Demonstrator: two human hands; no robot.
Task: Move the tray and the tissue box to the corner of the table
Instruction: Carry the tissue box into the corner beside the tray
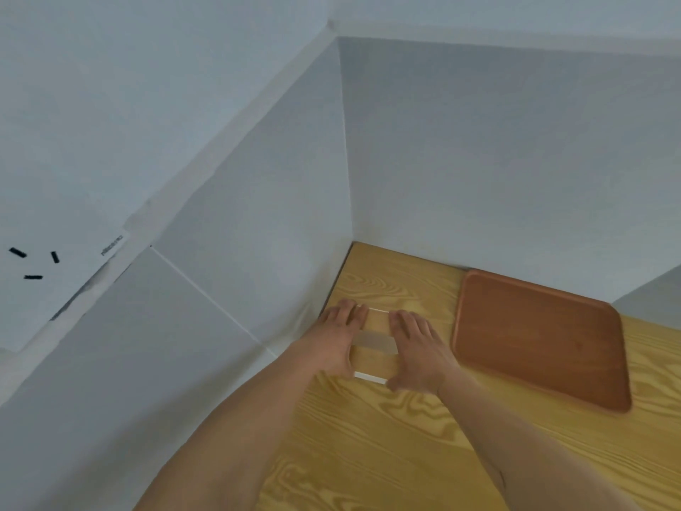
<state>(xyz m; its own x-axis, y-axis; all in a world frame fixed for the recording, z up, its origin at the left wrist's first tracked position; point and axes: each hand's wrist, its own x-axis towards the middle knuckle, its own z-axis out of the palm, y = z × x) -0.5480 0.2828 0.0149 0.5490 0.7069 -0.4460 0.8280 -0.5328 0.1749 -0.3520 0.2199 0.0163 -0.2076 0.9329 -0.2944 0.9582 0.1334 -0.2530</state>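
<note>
A tissue box (375,348) with a wood-look top and a pale slot stands on the yellow wooden table (368,437), close to the left wall. My left hand (337,335) grips its left end and my right hand (418,350) grips its right end, so most of the box is hidden. An empty brown wooden tray (541,339) lies flat to the right of the box, its far edge against the back wall.
White walls (479,160) meet at the table's far left corner (353,247), just beyond the box. Bare tabletop lies between the box and that corner. A white sheet with black marks (33,263) hangs at far left.
</note>
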